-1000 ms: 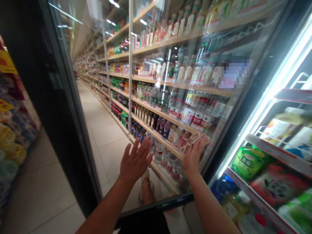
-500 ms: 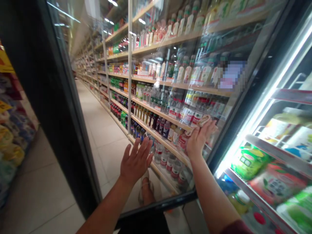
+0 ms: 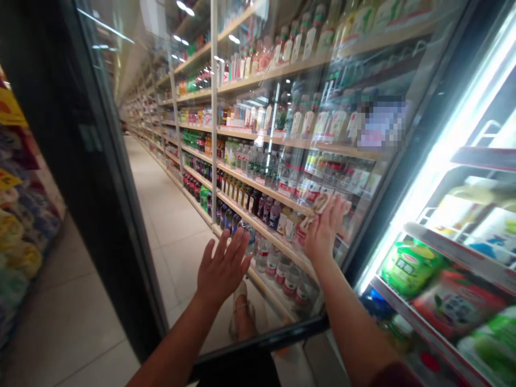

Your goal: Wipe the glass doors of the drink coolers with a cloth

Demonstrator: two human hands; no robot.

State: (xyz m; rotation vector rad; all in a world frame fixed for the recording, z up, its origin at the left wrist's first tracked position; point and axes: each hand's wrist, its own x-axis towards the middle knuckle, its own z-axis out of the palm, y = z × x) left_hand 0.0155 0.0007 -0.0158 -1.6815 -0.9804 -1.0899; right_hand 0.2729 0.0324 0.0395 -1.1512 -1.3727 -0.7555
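A glass door (image 3: pixel 262 341) with a thick black frame stands in front of me, and shelves of bottles show through its pane. My left hand (image 3: pixel 223 266) lies flat on the lower part of the pane, fingers spread, with nothing in it. Farther right and higher, my right hand (image 3: pixel 323 234) presses a pale, crumpled cloth (image 3: pixel 320 203) to the glass. The cloth sticks out above and to the left of the fingers; the part under the palm is hidden.
To the right is a lit cooler with a green bag (image 3: pixel 411 266), a red bag (image 3: pixel 461 303) and bottles on shelves (image 3: pixel 447 242). Colourful packages (image 3: pixel 20 236) line the left side. Pale tiled floor (image 3: pixel 92 322) runs below, and a foot (image 3: pixel 242 312) shows through the glass.
My right hand and the cloth have slid slightly to the left across the glass. My left hand stays nearly in place on the pane.
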